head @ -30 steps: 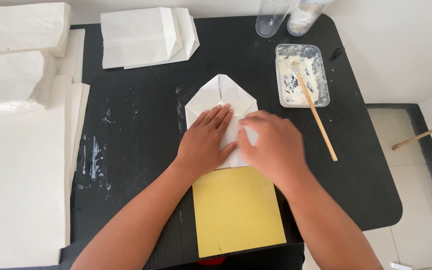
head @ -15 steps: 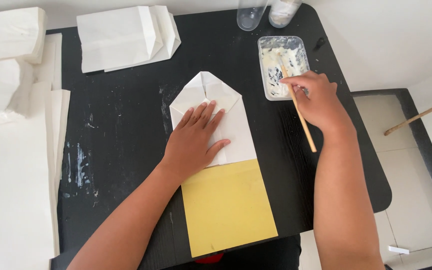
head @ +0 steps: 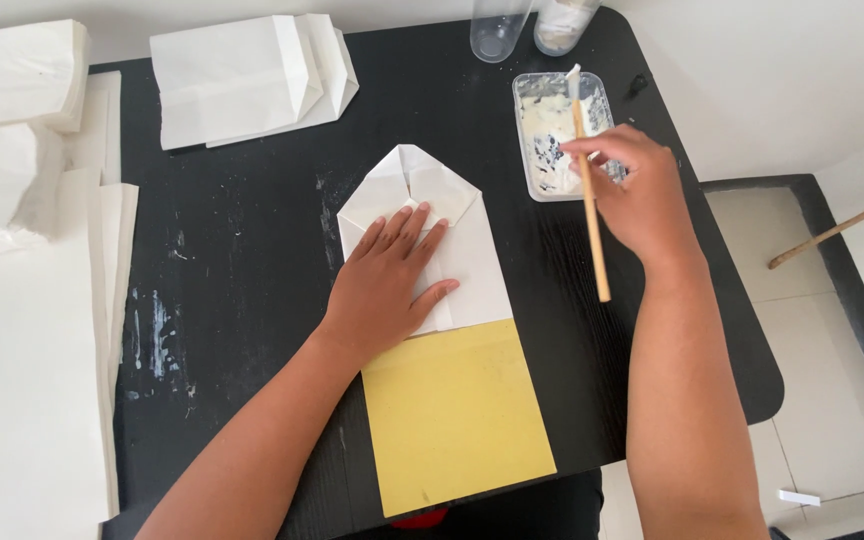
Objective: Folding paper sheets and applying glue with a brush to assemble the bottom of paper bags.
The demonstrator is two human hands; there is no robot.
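A person's left hand (head: 387,285) lies flat, fingers spread, on a folded white paper bag (head: 432,240) at the middle of the black tabletop (head: 252,260), pinning its pointed folded end, which aims toward 12 o'clock. The bag's lower end rests on a yellow card (head: 457,415) that reaches toward 6 o'clock. The right hand (head: 637,190), at 2 o'clock from the bag, has its grip closed around a wooden stick (head: 592,210), whose white-coated tip sits over a clear plastic tray (head: 552,140) smeared with white paste. 2 clear containers (head: 527,25) stand at the tabletop's 12 o'clock edge. A small pile of finished white bags (head: 247,80) lies at 11 o'clock, and stacked white sheets (head: 27,330) line the 9 o'clock side.

To judge from the frame, pasting goes best with a thin, even load on the stick, the excess wiped on the tray rim, while the left palm holds the folds square so the flaps cannot spring open. Dried white smears on the tabletop suggest drips are a risk.
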